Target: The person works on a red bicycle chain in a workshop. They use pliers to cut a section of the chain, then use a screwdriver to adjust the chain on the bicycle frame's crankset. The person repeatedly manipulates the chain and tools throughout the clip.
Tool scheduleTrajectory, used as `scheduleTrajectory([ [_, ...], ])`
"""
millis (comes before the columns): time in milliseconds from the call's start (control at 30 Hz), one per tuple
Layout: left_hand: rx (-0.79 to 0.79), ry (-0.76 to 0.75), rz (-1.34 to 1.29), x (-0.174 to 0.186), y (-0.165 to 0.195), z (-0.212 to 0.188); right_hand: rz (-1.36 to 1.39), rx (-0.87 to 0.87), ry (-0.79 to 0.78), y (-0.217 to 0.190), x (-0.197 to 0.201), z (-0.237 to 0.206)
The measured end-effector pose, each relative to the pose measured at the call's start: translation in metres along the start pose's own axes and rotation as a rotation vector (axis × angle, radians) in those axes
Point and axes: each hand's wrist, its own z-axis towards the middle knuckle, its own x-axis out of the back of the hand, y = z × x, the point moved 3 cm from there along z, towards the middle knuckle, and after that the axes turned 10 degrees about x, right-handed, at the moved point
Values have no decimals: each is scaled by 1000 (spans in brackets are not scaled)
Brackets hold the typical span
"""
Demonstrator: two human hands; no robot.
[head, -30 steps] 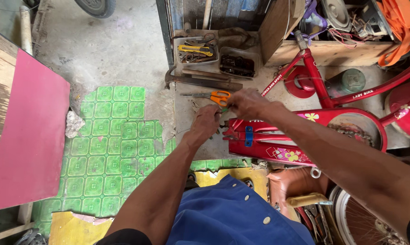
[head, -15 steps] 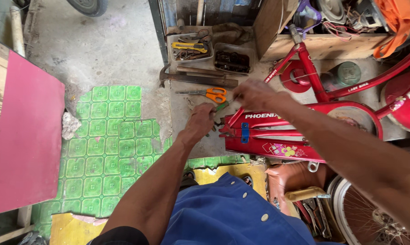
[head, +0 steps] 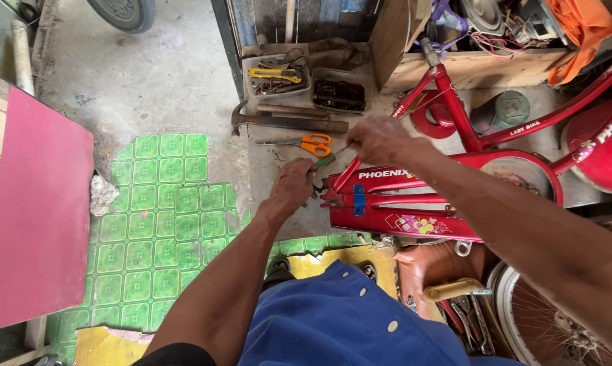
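The left hand (head: 294, 186) is clenched at the pointed rear tip of the red metal bicycle frame (head: 414, 202), which lies on the grey concrete floor (head: 164, 81). The right hand (head: 376, 139) has its fingers closed around a slim green-handled screwdriver (head: 328, 160) angled toward that tip, just beside the orange-handled scissors (head: 304, 143).

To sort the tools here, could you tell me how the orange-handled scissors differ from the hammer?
The scissors are small, with bright orange loop handles; the hammer is longer, dull brown and grey. The scissors lie nearer the left hand; the hammer lies beyond them. Both lie flat and untouched on the concrete.
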Motion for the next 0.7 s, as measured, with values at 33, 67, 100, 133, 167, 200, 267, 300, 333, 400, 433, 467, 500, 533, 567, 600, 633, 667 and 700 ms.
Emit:
scheduleTrajectory([
  [33, -10, 15, -11, -1, -1, 0, -31, -33, -27, 7, 1, -1],
  [67, -21, 30, -22, -1, -2, -1, -61, -66, -53, 14, 2, -3],
  [100, -31, 44, -32, -2, -1, -1, -90, -99, -80, 19, 2, -4],
  [133, -27, 40, -27, -3, -1, 0, -65, 28, 20, 14, 0, -3],
  [167, -23, 38, -20, -4, 0, 1, -38, 155, 122, 4, -4, 0],
  [200, -20, 36, -12, -4, 1, 2, -13, 284, 226, -3, -6, 0],
  [267, -28, 39, 15, -5, 4, 5, -29, 216, 27, -14, -24, 7],
  [300, -29, 38, 27, -6, 5, 5, -35, 182, -75, -18, -30, 9],
  [333, -40, 42, 31, -6, 6, 5, -8, 148, -62, -18, -31, 8],
  [400, -61, 56, 33, -6, 6, 4, 40, 82, -37, -12, -30, 7],
  [433, -51, 38, 52, -5, 5, 3, 25, 85, 17, -7, -25, 5],
  [467, -42, 20, 72, -4, 3, 0, 9, 88, 71, 1, -17, 1],
  [500, -34, 1, 90, -4, 1, -2, -8, 90, 124, 8, -11, -3],
  [533, -25, 10, 86, -2, 0, -4, -4, 64, 112, 15, -7, -6],
  [567, -16, 17, 81, 0, -1, -5, 0, 37, 99, 22, -3, -10],
  [600, -8, 26, 76, 0, 0, -5, 3, 10, 87, 28, 0, -14],
  [633, 17, 35, 72, 0, 1, -5, 3, -15, 72, 32, 1, -18],
  [667, 42, 45, 71, 0, 3, -4, 4, -38, 58, 34, 1, -20],
  [700, 67, 54, 70, 0, 5, -3, 7, -63, 43, 36, 1, -24],
])
